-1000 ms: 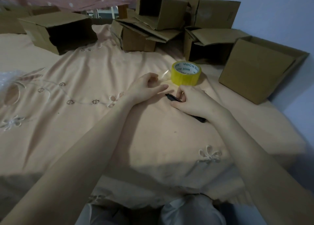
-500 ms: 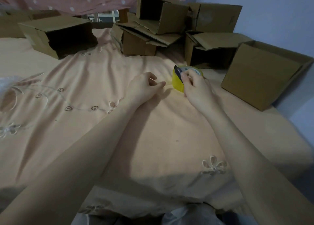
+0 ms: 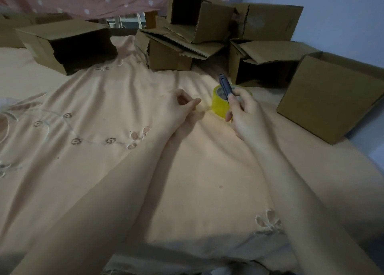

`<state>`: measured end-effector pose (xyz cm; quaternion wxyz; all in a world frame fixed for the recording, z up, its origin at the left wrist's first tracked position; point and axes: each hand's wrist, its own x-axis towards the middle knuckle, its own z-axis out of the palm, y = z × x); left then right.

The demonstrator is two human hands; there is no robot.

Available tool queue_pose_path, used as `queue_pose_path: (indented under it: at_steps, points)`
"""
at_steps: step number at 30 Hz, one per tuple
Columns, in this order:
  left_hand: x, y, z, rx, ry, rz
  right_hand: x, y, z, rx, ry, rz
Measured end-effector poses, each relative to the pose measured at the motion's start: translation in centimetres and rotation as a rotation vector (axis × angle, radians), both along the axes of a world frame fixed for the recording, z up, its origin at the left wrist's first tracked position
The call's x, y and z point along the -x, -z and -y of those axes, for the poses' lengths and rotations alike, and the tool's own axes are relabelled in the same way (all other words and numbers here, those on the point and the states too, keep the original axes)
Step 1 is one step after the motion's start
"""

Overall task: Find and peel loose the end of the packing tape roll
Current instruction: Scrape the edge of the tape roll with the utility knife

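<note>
A yellow packing tape roll (image 3: 218,107) lies flat on the peach bedsheet (image 3: 187,171). My left hand (image 3: 180,109) rests on the sheet just left of the roll, thumb and forefinger pinched on a thin clear strip that runs to the roll and looks like the tape's loose end (image 3: 204,108). My right hand (image 3: 246,117) is against the roll's right side and hides part of it. It grips a dark slim cutter (image 3: 226,85) that points up and away over the roll.
Several open cardboard boxes crowd the far side of the bed: one at the left (image 3: 66,44), a pile in the middle (image 3: 187,36), one close at the right (image 3: 330,96). A pale wall runs along the right.
My right hand picked the dark cutter up off the sheet and raised it upright beside the roll. My left hand stayed pinched near the roll.
</note>
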<state>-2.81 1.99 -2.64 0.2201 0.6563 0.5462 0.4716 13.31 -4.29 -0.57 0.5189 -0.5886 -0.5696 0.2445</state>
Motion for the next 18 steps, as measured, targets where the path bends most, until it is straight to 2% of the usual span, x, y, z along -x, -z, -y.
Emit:
queue_pose_path:
  at_steps: [3, 5, 11, 18]
  points:
    - [-0.08, -0.20, 0.19, 0.012, 0.020, 0.035, 0.02, 0.49, -0.43, 0.064, -0.087, -0.044]
    - [-0.02, -0.09, 0.13, -0.002, 0.028, 0.030, 0.03, 0.72, -0.44, 0.072, -0.102, 0.004]
    - [0.24, 0.24, -0.21, -0.038, 0.067, -0.067, -0.16, 0.83, -0.14, 0.034, 0.030, 0.228]
    - [-0.08, -0.02, -0.13, -0.056, 0.051, -0.070, -0.19, 0.55, 0.39, 0.015, 0.095, 0.332]
